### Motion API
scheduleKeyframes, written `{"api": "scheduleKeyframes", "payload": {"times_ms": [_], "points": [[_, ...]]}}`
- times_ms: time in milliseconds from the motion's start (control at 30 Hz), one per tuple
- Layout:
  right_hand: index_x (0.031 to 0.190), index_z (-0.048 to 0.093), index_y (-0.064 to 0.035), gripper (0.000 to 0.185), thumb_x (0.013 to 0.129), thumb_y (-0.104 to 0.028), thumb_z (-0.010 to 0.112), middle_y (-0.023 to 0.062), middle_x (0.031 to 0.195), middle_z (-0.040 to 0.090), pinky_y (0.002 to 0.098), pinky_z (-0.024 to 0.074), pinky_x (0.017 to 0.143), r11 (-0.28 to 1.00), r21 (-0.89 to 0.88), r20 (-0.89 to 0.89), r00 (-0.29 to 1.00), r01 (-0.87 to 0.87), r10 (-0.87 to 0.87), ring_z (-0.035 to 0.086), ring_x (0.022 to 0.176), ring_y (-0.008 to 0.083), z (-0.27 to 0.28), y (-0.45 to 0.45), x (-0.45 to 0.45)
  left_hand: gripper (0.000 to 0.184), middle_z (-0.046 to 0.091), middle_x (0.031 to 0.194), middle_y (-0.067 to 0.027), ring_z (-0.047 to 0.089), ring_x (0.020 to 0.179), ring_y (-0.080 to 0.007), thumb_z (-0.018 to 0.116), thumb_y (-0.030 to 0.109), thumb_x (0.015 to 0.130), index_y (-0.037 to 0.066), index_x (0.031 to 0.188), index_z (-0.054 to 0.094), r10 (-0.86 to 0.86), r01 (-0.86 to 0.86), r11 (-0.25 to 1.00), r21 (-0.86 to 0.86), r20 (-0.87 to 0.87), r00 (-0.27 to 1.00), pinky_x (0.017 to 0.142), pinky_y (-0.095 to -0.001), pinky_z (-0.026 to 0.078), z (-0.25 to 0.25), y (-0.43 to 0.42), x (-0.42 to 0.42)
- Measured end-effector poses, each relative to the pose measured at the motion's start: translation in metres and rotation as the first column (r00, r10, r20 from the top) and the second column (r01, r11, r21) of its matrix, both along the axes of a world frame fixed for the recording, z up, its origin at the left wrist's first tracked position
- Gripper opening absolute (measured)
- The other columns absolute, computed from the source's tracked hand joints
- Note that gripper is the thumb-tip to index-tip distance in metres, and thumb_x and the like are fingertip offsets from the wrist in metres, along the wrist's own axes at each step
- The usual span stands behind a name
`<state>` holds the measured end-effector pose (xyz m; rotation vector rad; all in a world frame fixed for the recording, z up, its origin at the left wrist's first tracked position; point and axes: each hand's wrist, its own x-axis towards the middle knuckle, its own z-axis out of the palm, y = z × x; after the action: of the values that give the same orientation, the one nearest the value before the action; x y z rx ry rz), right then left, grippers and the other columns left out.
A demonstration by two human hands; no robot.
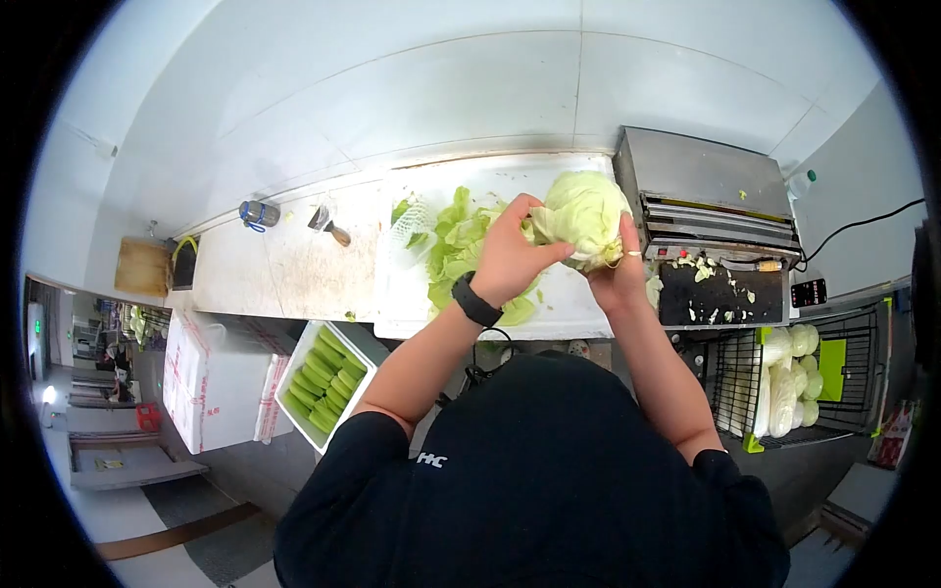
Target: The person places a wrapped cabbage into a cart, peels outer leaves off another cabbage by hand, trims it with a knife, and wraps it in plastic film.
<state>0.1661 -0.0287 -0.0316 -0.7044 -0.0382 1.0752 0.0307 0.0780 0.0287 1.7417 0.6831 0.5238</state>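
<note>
A pale green cabbage (585,211) is held up over the right part of a white tray (578,318). My right hand (623,269) supports it from below and at its right side, fingers wrapped round it. My left hand (514,253), with a black band on the wrist, pinches at the cabbage's left side, where a leaf stands out. Loose green leaves (456,245) lie on the tray left of the cabbage, partly behind my left hand. A white foam net (410,225) lies beside them.
Right of the tray stands a metal wrapping machine (711,186) with a scrap-strewn black plate (720,294). A cart (853,367) holds wrapped vegetables. To the left are a scraper (329,225), a cup (259,214), a box of green vegetables (328,377) and white boxes (211,382).
</note>
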Motion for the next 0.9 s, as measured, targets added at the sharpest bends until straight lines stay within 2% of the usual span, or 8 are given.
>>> {"api": "scheduleKeyframes", "payload": {"times_ms": [200, 433, 633, 700, 733, 800, 867, 900], "points": [[0.141, 0.043, -0.0051, 0.059, 0.099, -0.046, 0.051, 0.0123, 0.133, 0.058, 0.0418, 0.0503, 0.099, 0.994, 0.087, 0.061, 0.996, 0.062, -0.068, 0.059, 0.120, 0.0269, 0.006, 0.009, -0.007, 0.053, 0.057, 0.095, -0.0058, 0.056, 0.090, -0.0194, 0.086, 0.017, 0.067, 0.007, 0.108, 0.053, 0.088, -0.155, 0.911, 0.381, 0.188, 0.978, 0.083, -0.0320, 0.047, -0.019, -0.009, 0.008], [0.141, 0.044, -0.0073, 0.057, 0.101, -0.047, 0.048, 0.0093, 0.134, 0.057, 0.0413, 0.0483, 0.099, 0.985, 0.113, 0.263, 0.952, 0.130, -0.156, 0.058, 0.122, 0.0244, 0.010, 0.022, -0.008, 0.043, 0.053, 0.089, -0.0046, 0.054, 0.084, -0.0190, 0.086, 0.016, 0.067, 0.005, 0.096, 0.057, 0.069, -0.132, 0.919, 0.370, 0.179, 0.981, 0.078, -0.0324, 0.046, -0.009, -0.003, 0.005], [0.140, 0.046, -0.0069, 0.057, 0.100, -0.048, 0.048, 0.0097, 0.134, 0.057, 0.0407, 0.0474, 0.101, 0.992, 0.036, 0.126, 0.984, 0.121, -0.124, 0.058, 0.121, 0.0245, 0.005, 0.028, -0.006, 0.025, 0.052, 0.082, -0.0083, 0.055, 0.078, -0.0259, 0.084, 0.011, 0.066, 0.005, 0.077, 0.062, -0.016, -0.081, 0.862, 0.500, 0.187, 0.982, 0.069, -0.0345, 0.046, -0.003, -0.004, 0.006], [0.140, 0.046, -0.0082, 0.059, 0.099, -0.051, 0.048, 0.0096, 0.135, 0.057, 0.0419, 0.0474, 0.102, 0.990, 0.074, 0.110, 0.986, 0.121, -0.128, 0.058, 0.121, 0.0251, -0.010, 0.040, -0.003, 0.022, 0.050, 0.078, -0.0075, 0.053, 0.075, -0.0263, 0.081, 0.007, 0.065, 0.005, 0.074, 0.061, -0.026, -0.133, 0.538, 0.832, 0.174, 0.984, 0.064, -0.0369, 0.044, -0.015, -0.006, 0.002], [0.141, 0.046, -0.0094, 0.061, 0.099, -0.054, 0.048, 0.0096, 0.136, 0.057, 0.0432, 0.0474, 0.102, 0.986, 0.110, 0.090, 0.987, 0.124, -0.134, 0.058, 0.122, 0.0258, -0.014, 0.044, -0.003, 0.022, 0.050, 0.078, -0.0075, 0.053, 0.075, -0.0263, 0.081, 0.007, 0.065, 0.005, 0.074, 0.061, -0.025, -0.134, 0.538, 0.832, 0.174, 0.984, 0.064, -0.0369, 0.044, -0.022, -0.008, 0.000], [0.142, 0.046, -0.0112, 0.064, 0.097, -0.057, 0.048, 0.0098, 0.138, 0.055, 0.0465, 0.0468, 0.103, 0.990, 0.100, -0.011, 0.995, 0.101, -0.101, 0.056, 0.124, 0.0275, 0.023, 0.042, -0.013, 0.022, 0.050, 0.076, -0.0068, 0.052, 0.073, -0.0266, 0.080, 0.005, 0.063, 0.006, 0.073, 0.060, -0.225, -0.110, 0.379, 0.919, 0.207, 0.952, 0.061, -0.0386, 0.042, -0.037, -0.016, -0.002], [0.143, 0.045, -0.0130, 0.067, 0.096, -0.061, 0.047, 0.0099, 0.140, 0.054, 0.0499, 0.0461, 0.104, 0.993, 0.091, -0.110, 0.991, 0.080, -0.070, 0.054, 0.126, 0.0293, 0.034, 0.043, -0.010, 0.023, 0.052, 0.079, -0.0081, 0.053, 0.074, -0.0266, 0.081, 0.005, 0.063, 0.006, 0.073, 0.060, -0.223, -0.123, 0.375, 0.919, 0.218, 0.950, 0.060, -0.0376, 0.043, -0.050, -0.019, -0.007], [0.144, 0.044, -0.0146, 0.069, 0.095, -0.063, 0.047, 0.0101, 0.142, 0.051, 0.0526, 0.0453, 0.104, 0.992, 0.099, -0.140, 0.988, 0.077, -0.062, 0.052, 0.128, 0.0310, 0.031, 0.045, -0.001, 0.023, 0.053, 0.080, -0.0087, 0.054, 0.074, -0.0279, 0.081, 0.006, 0.064, 0.006, 0.072, 0.059, -0.128, -0.183, 0.452, 0.873, 0.267, 0.955, 0.061, -0.0384, 0.043, -0.055, -0.018, -0.011]]}}
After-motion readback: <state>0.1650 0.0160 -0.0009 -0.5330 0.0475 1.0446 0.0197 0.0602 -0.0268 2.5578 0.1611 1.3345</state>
